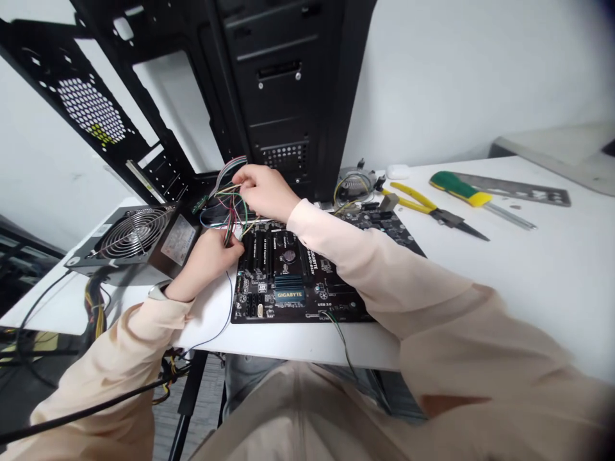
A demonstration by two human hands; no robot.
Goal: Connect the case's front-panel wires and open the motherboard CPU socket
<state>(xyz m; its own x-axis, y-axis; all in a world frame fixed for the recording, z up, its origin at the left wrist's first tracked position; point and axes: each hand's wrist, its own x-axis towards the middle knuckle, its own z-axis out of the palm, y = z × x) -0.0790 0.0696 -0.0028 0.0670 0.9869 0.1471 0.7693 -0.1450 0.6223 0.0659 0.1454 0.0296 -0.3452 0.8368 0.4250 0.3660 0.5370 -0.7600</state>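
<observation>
A bundle of thin coloured wires runs between my two hands, over the far left corner of a black Gigabyte motherboard. My left hand is closed on the wires near the board's left edge. Higher up, my right hand pinches some of the same wires in front of the black computer case. A small green circuit board lies by the wires at the case's foot. Connector ends inside my fingers are hidden.
At left sits a power supply with its fan facing up. Yellow-handled pliers, a green-and-yellow screwdriver and a metal I/O plate lie at right. A CPU cooler stands behind the board. Cables hang over the table's front edge.
</observation>
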